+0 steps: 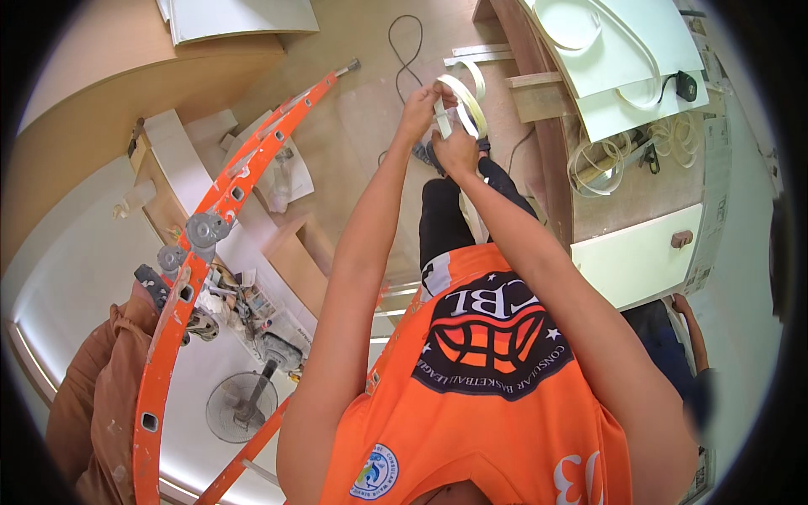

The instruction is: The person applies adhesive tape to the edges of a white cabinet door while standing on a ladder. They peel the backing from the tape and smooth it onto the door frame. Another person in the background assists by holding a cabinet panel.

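A coil of white edge-banding strip (465, 103) is held out in front of me at the upper middle, its loops standing up from my fingers. My left hand (418, 114) is closed on the strip at the coil's left side. Just below and to the right, my right hand (456, 154) is also closed on it, near a short flat length of strip between the two hands. My fingertips are partly hidden by the loops.
An orange ladder (194, 273) stands at left, with a person's brown sleeve (101, 396) beside it. White panels (635, 76) and loose strip coils (598, 160) lie on the right-hand bench. A black cable (402, 59) crosses the floor. A fan (241, 406) stands lower left. Another person's arm (690, 328) shows at right.
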The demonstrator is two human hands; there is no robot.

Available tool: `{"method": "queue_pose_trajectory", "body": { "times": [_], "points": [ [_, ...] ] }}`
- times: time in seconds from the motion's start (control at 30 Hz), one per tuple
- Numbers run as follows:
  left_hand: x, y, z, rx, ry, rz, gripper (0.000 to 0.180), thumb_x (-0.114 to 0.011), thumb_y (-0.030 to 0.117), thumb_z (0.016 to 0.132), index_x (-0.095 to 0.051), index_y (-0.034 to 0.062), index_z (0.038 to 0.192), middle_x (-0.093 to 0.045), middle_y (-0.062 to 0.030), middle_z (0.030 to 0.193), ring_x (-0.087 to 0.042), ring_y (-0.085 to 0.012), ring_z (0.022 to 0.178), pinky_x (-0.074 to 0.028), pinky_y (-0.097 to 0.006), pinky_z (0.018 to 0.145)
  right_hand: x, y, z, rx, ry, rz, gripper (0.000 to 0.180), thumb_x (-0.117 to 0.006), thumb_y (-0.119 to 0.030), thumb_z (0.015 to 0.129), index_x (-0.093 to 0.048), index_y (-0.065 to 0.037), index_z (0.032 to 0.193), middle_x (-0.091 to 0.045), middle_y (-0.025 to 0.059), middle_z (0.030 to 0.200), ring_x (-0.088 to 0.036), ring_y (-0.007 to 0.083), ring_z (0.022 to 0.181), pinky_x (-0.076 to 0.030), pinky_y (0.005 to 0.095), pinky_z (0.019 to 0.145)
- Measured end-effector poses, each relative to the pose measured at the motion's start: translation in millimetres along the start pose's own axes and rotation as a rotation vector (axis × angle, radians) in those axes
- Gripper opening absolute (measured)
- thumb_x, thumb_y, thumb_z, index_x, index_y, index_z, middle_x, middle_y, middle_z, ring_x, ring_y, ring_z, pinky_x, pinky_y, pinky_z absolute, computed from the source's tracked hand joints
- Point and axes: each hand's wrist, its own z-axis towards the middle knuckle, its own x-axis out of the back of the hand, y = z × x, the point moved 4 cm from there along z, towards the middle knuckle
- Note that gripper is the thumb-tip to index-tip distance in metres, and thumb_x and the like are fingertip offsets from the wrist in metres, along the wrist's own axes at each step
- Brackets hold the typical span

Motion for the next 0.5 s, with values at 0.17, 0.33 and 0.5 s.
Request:
{"method": "queue_pose_trajectory", "body": {
  "times": [0.17, 0.33, 0.5],
  "points": [
    [-3.6, -17.2, 18.3, -0.006, 0.159, -0.408, 0.024, -0.050, 0.023, 0.106, -0.063, 0.0041, 0.099, -0.061, -0.0025, 0.078, -0.058, -0.0116, 0.068, -0.048, -0.028, 0.059, 5.3, 1.1, 5.6, -0.003, -0.043, -0.018, 0.044, -0.069, -0.034, 0.087, -0.065, -0.001, 0.117, -0.071, 0.0285, 0.094, -0.068, 0.0489, 0.092, -0.054, 0.0551, 0.084],
    [-8.5, -16.0, 14.4, 0.027, 0.336, -0.193, 0.035, -0.050, 0.028, 0.106, -0.066, -0.0012, 0.095, -0.062, -0.0031, 0.076, -0.058, -0.0125, 0.064, -0.045, -0.029, 0.056, 0.8, 0.0, 2.8, 0.024, -0.045, -0.041, 0.038, -0.070, -0.033, 0.086, -0.069, 0.000, 0.105, -0.071, 0.0289, 0.089, -0.070, 0.0459, 0.087, -0.055, 0.0536, 0.080],
    [-32.4, 10.1, -12.1, 0.023, 0.359, -0.166, 0.031, -0.050, 0.021, 0.105, -0.058, 0.0044, 0.080, -0.053, 0.0005, 0.068, -0.046, -0.0090, 0.056, -0.039, -0.026, 0.052, -6.3, 9.0, 3.1, 0.062, -0.037, -0.038, 0.042, -0.069, -0.035, 0.087, -0.067, 0.005, 0.099, -0.069, 0.0287, 0.081, -0.070, 0.0453, 0.081, -0.055, 0.0532, 0.075]
  ]
}}
